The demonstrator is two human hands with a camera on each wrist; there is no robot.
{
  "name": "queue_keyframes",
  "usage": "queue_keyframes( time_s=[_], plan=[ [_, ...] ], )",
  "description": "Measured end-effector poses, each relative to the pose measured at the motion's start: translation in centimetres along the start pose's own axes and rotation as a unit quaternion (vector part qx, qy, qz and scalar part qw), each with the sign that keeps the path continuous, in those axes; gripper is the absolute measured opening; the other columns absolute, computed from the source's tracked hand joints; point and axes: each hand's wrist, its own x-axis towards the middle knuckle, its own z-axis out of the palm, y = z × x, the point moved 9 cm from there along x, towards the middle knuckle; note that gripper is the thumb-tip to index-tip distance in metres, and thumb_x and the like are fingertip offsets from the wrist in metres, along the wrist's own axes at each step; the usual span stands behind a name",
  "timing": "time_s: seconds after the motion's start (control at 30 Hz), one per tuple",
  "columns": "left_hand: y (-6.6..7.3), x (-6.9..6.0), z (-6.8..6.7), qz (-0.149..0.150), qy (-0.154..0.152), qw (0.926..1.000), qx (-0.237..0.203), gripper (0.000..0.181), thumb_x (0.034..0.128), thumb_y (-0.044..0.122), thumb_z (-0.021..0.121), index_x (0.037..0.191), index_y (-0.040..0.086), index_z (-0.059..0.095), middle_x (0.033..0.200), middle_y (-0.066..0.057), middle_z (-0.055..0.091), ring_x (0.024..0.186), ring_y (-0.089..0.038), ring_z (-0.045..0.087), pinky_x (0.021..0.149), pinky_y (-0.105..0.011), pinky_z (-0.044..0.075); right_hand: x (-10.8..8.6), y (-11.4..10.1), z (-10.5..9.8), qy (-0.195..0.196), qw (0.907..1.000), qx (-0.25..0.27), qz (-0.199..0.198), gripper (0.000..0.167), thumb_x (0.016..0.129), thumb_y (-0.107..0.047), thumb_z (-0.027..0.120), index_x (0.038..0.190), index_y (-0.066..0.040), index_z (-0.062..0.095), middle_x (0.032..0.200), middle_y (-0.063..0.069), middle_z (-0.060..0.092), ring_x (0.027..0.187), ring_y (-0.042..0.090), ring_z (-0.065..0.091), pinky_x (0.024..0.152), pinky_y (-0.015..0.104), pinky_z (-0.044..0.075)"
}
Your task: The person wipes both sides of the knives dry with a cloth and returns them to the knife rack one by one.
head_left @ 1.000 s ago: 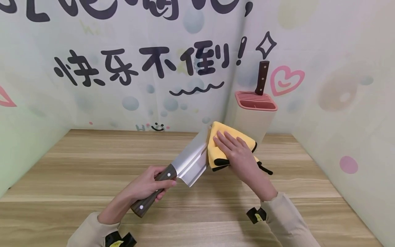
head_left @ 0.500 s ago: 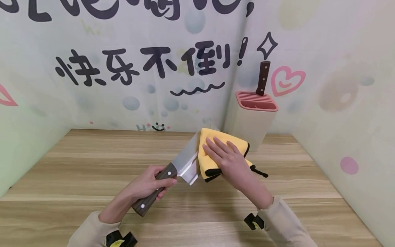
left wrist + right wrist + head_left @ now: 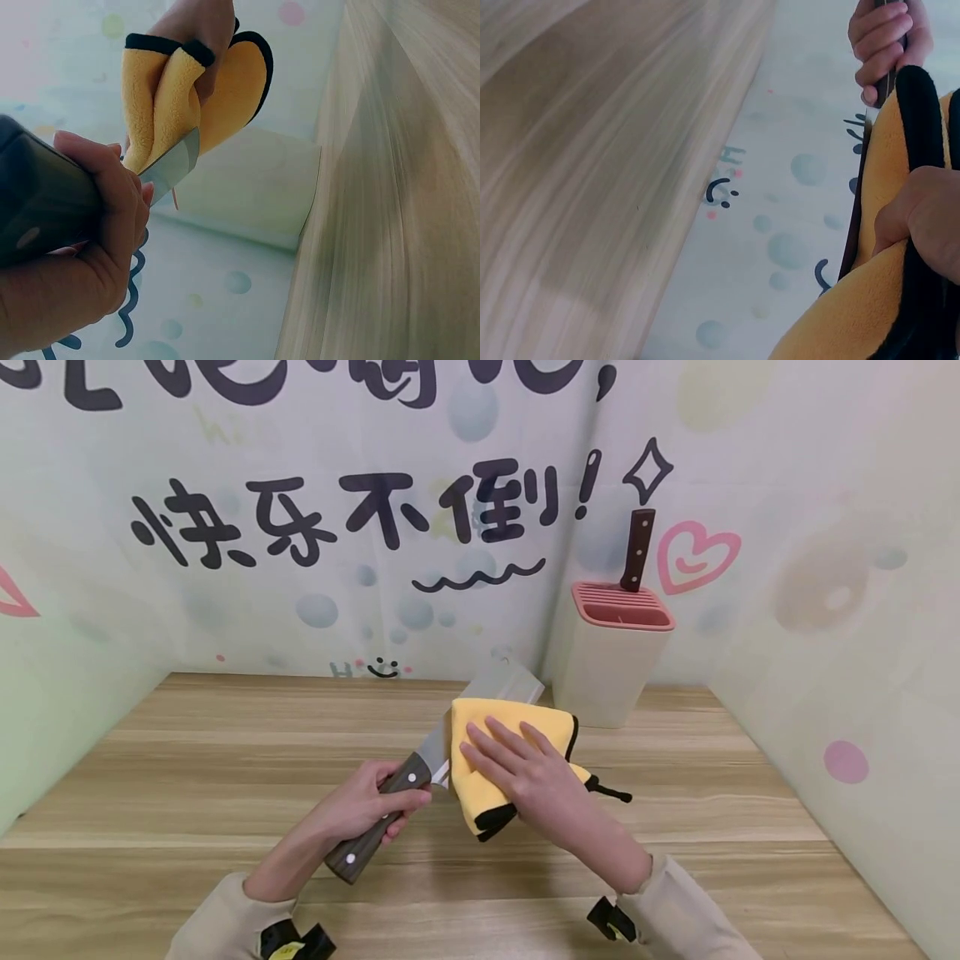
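My left hand (image 3: 367, 810) grips the dark wooden handle of a cleaver (image 3: 506, 681), its broad steel blade slanting up and to the right above the table. A folded yellow cloth (image 3: 517, 714) with black edging lies over the blade's middle and its part near the handle. On the cloth, my right hand (image 3: 543, 785) spreads its fingers. In the right wrist view the right thumb (image 3: 930, 217) bends into the cloth's fold, holding it from the other side. Much of the blade is hidden behind the cloth, while its far end shows beyond it.
A cream knife block (image 3: 607, 677) with a pink slotted top stands at the back right, just beyond the blade's tip. One dark-handled knife (image 3: 637, 552) is upright in it. The wooden table (image 3: 225, 752) meets printed walls at the back and sides.
My right hand has slid the cloth down and left along the blade, from its far end toward the handle. The blade's tip is uncovered now. The left hand and cleaver have hardly moved.
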Motion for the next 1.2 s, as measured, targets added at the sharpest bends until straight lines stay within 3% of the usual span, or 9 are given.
queue_keyframes(
  time_s=[0.63, 0.9, 1.2],
  plan=[
    [0.0, -0.1, -0.1, 0.004, -0.001, 0.9999, -0.014, 0.025, 0.0868, 0.015, 0.058, 0.093, -0.008, 0.048, 0.060, -0.001, 0.047, 0.045, -0.007, 0.045, 0.041, -0.020, 0.043, -1.0, -1.6, 0.1, -0.019, 0.9971, 0.007, -0.073, 0.056, 0.078, -0.003, 0.062, 0.130, -0.016, 0.046, 0.139, 0.002, 0.038, 0.128, 0.021, 0.032, 0.100, 0.044, 0.031],
    [0.0, -0.1, -0.2, 0.000, 0.001, 1.0000, -0.009, 0.029, 0.0859, 0.017, 0.059, 0.096, -0.008, 0.049, 0.061, -0.001, 0.047, 0.045, -0.007, 0.045, 0.042, -0.021, 0.043, -1.3, -0.9, -0.2, -0.002, 0.9960, 0.010, -0.089, 0.047, 0.084, -0.005, 0.042, 0.129, -0.016, 0.047, 0.137, 0.002, 0.040, 0.127, 0.020, 0.034, 0.099, 0.044, 0.033],
    [-0.1, -0.2, -0.2, 0.002, -0.004, 1.0000, -0.005, 0.028, 0.0858, 0.015, 0.059, 0.096, -0.009, 0.049, 0.058, -0.002, 0.047, 0.044, -0.006, 0.045, 0.041, -0.021, 0.043, -1.5, 0.4, -0.1, -0.001, 0.9974, 0.017, -0.071, 0.059, 0.074, 0.000, 0.064, 0.129, -0.015, 0.047, 0.136, 0.002, 0.041, 0.126, 0.021, 0.036, 0.099, 0.044, 0.033]
  ],
)
